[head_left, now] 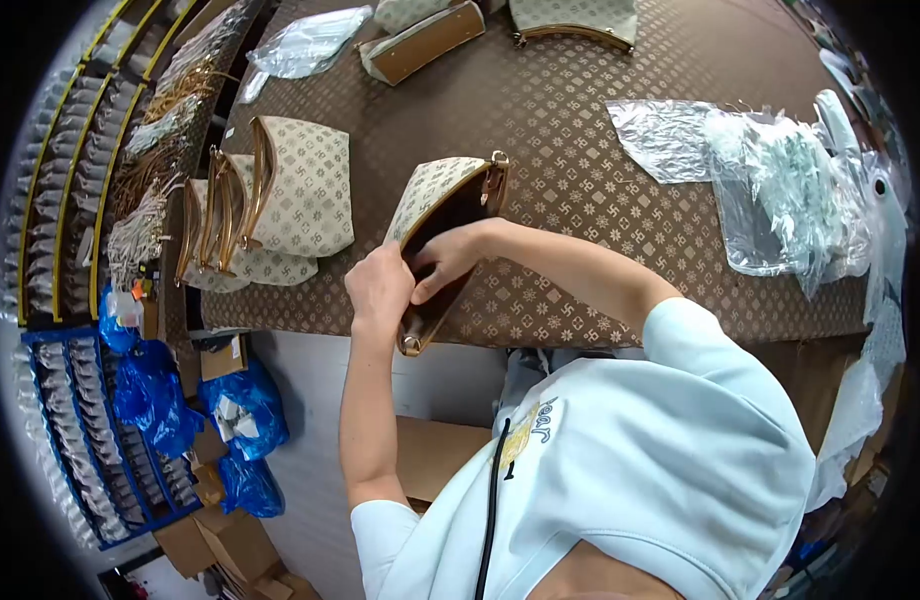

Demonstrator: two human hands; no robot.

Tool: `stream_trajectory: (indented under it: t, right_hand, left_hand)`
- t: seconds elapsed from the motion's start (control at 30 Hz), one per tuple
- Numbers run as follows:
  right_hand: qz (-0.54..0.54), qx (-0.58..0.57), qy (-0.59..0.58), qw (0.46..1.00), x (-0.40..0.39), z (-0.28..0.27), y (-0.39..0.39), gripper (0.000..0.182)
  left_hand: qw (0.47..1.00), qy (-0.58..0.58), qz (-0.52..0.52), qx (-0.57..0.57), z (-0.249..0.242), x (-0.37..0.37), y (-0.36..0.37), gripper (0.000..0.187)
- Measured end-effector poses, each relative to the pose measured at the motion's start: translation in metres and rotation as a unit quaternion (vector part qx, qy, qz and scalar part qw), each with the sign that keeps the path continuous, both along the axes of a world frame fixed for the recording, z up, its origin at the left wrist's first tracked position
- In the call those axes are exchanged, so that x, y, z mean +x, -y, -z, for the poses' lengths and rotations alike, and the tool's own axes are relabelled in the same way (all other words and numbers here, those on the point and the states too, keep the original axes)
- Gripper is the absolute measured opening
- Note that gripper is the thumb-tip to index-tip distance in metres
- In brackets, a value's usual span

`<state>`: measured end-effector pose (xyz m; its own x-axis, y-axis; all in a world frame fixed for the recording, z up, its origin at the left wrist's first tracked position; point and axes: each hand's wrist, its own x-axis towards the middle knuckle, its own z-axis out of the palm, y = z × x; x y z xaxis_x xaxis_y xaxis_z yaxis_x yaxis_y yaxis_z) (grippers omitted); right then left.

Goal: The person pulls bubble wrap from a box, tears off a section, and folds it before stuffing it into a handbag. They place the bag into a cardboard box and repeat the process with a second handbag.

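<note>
A patterned cream bag [432, 192] with a brown rim lies tilted on the table, its dark opening facing my body. My left hand [380, 287] is closed on the bag's edge near the middle. Across the opening reaches my right hand [452, 258], its thumb and forefinger apart and its other fingers partly hidden in the bag. A metal ring and a brown strap end show at the bag's far corner. Left of my hands stands a row of similar bags [305, 190] with brown handles, overlapping one another.
The table [580, 250] has a brown patterned cover. More bags [425, 45] lie at its far edge, near clear plastic [310, 40]. Crumpled clear wrapping [780, 185] is heaped at the right. Racks [70, 180], blue plastic sacks [155, 390] and cardboard boxes [230, 540] stand at the left.
</note>
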<state>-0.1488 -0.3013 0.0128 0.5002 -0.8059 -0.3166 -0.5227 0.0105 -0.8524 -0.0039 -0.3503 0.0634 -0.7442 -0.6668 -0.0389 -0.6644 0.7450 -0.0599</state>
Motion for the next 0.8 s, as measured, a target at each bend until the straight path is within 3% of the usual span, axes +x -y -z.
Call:
stream_trajectory:
  t: [0.03, 0.1, 0.13, 0.17, 0.2, 0.33, 0.43, 0.53, 0.6, 0.63, 0.67, 0.73, 0.8]
  right_hand:
    - [0.015, 0.001, -0.001, 1.0, -0.003, 0.012, 0.003, 0.069]
    - [-0.089, 0.026, -0.164, 0.982, 0.004, 0.063, 0.012, 0.048]
    - [-0.001, -0.241, -0.211, 0.947, 0.01, 0.107, -0.008, 0.049]
    - [0.085, -0.486, -0.245, 0.835, 0.02, 0.14, -0.04, 0.05]
    - [0.116, -0.376, -0.199, 0.898, 0.026, 0.092, -0.065, 0.051]
    - [0.043, -0.279, -0.242, 0.928, 0.04, 0.069, -0.061, 0.046]
    - [0.013, -0.154, -0.289, 0.945, 0.042, 0.062, -0.057, 0.042]
    - [-0.023, -0.028, -0.3, 0.953, 0.046, 0.059, -0.056, 0.038]
    - [0.231, -0.192, -0.148, 0.942, 0.046, 0.06, -0.079, 0.03]
    - [0.291, -0.15, -0.148, 0.933, 0.048, 0.009, -0.103, 0.024]
    - [0.305, -0.151, -0.157, 0.927, 0.044, 0.009, -0.117, 0.024]
    - [0.427, -0.359, -0.059, 0.828, 0.046, 0.013, -0.147, 0.02]
    - [0.488, -0.338, -0.112, 0.797, 0.035, 0.018, -0.192, 0.019]
  left_hand:
    - [1.0, 0.004, -0.017, -0.008, -0.003, -0.004, -0.001, 0.017]
    - [0.998, -0.049, -0.042, -0.026, -0.014, -0.003, 0.007, 0.023]
    - [0.993, -0.062, -0.097, -0.015, -0.021, 0.002, 0.029, 0.027]
    - [0.995, -0.056, -0.085, 0.0, -0.019, 0.007, 0.043, 0.028]
    - [0.996, -0.053, -0.073, 0.017, -0.014, 0.01, 0.05, 0.029]
    - [0.994, -0.093, -0.049, 0.041, -0.01, -0.002, 0.029, 0.029]
    - [0.984, -0.143, 0.037, 0.105, -0.005, -0.01, 0.03, 0.031]
    - [0.98, -0.149, 0.041, 0.124, -0.017, -0.024, 0.046, 0.033]
    - [0.976, -0.172, 0.03, 0.13, -0.02, -0.033, 0.063, 0.034]
    - [0.969, -0.207, 0.02, 0.135, -0.023, -0.038, 0.068, 0.034]
    - [0.96, -0.24, 0.01, 0.142, -0.024, -0.045, 0.074, 0.034]
    - [0.955, -0.254, 0.005, 0.156, -0.016, -0.058, 0.087, 0.036]
    - [0.951, -0.308, 0.004, 0.039, -0.025, -0.076, 0.064, 0.039]
